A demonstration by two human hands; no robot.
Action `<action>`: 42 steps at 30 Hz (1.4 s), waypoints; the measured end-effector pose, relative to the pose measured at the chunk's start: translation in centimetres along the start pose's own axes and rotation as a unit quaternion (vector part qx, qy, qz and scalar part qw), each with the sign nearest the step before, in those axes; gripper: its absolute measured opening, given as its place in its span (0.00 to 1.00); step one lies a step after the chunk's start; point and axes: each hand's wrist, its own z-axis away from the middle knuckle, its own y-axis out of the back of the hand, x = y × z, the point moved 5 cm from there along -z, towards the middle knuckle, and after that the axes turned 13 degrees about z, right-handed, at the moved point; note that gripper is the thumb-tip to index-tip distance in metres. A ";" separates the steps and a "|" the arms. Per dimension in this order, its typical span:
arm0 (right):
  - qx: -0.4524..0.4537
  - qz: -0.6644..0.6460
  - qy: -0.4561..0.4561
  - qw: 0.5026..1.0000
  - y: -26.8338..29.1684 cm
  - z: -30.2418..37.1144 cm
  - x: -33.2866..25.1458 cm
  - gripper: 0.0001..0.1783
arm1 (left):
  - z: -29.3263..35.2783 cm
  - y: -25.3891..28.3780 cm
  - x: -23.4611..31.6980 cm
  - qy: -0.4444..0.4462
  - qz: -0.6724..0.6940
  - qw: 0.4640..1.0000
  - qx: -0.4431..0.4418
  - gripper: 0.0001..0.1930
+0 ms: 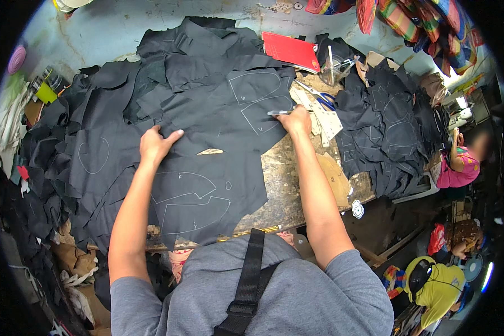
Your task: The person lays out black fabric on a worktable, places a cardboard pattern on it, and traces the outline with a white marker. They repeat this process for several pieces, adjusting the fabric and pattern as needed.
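A: Left hand?
B: Left hand [155, 147] lies on the black cloth [201, 126], thumb apart from fingers, nothing clasped.

A: Right hand?
B: Right hand [297, 120] is closed on a pen [279, 112], fingers together round it. Pen lies over the cloth near its right edge, tip end pointing left. Cannot tell if the tip touches.

A: And the cloth?
B: Spread over the table [280, 173] in front of the person, in overlapping pieces. White outlines [251, 122] on it: two by the pen, two more at the near side, a rounded one left of the left hand.

A: Nearby?
B: Just right of the right hand, pale templates [326, 124]; scissors [326, 101] with blue handles just beyond. Red notebook [291, 51] at the far side, a clear cup [335, 73] beside it. Black scraps [392, 123] heaped farther right.
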 end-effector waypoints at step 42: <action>0.358 -0.575 0.298 0.673 19.6 8.6 0.9 0.06 | 11.0 14.4 12.3 -0.356 0.482 0.796 -0.083 0.45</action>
